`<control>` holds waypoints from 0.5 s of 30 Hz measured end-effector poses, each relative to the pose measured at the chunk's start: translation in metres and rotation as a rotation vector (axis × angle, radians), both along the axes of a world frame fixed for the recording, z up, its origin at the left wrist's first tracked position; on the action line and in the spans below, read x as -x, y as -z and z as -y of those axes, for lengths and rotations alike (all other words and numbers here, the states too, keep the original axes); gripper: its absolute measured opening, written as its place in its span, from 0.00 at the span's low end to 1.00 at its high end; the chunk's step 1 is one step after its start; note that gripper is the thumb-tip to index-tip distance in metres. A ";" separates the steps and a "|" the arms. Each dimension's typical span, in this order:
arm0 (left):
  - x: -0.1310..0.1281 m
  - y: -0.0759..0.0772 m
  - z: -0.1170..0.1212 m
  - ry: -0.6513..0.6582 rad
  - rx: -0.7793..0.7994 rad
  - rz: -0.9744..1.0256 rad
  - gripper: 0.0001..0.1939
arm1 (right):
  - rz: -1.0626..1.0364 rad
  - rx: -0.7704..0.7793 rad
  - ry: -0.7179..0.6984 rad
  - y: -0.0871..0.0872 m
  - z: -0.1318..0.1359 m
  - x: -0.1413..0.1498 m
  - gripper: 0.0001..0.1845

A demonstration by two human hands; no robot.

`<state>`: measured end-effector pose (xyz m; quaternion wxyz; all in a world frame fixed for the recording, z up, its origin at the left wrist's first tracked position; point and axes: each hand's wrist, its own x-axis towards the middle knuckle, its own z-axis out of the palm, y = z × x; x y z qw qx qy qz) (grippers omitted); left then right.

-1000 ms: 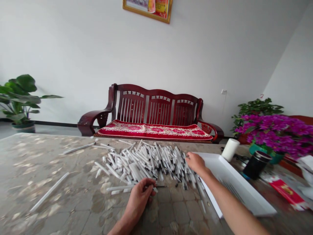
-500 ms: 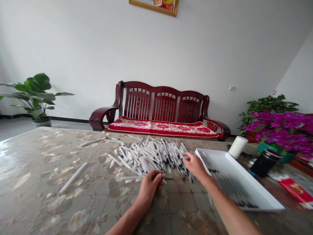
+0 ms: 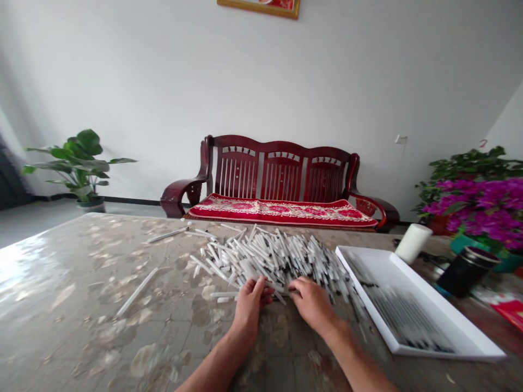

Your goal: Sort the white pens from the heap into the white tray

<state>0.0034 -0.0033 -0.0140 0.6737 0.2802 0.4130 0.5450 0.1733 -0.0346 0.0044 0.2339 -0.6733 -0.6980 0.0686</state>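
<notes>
Left grip [image 3: 248, 300], right grip [image 3: 312, 302] by tube heap [image 3: 261, 251]; tray [image 3: 388, 268] alongside

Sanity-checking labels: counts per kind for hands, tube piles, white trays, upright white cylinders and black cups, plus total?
Hands: 2, left hand and right hand
Pile of white tubes: 1 (overlapping tubes not countable singly)
White tray: 1
White cylinder: 1
Black cup: 1
Total: 6

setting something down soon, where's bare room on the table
Bare table runs left of the lone white tube and between it and the left forearm. Crowded: the tube heap, and right of the white tray around the black container.
</notes>
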 end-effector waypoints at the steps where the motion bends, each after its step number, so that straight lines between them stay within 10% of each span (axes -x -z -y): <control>1: 0.000 0.001 0.000 0.000 0.005 0.002 0.22 | 0.085 0.024 -0.003 0.000 0.002 0.001 0.11; 15: 0.001 -0.003 -0.003 -0.047 0.076 0.087 0.10 | 0.537 0.245 -0.074 -0.027 0.021 0.020 0.23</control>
